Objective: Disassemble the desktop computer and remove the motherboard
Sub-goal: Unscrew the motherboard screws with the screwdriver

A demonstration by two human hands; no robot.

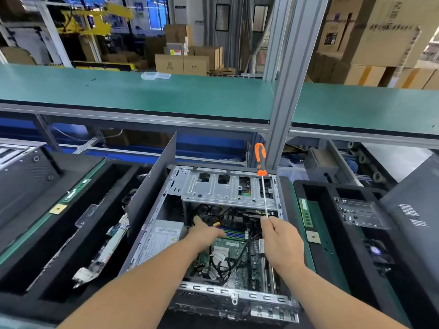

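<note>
Green matting covers the long bench (142, 96) behind the opened desktop computer (213, 233), whose bare steel case lies on its side between black foam trays. Inside it the left hand (204, 233) reaches flat, fingers nearly straight, over the green motherboard (237, 260), its fingertips lost among black cables; the right hand (280, 243) pinches the thin metal shaft of a screwdriver (262, 184) near the tip. That tip is hidden by the fingers, and the tool's long axis stands almost upright, its glossy orange-and-black handle uppermost above the perforated drive cage (221, 188).
</note>
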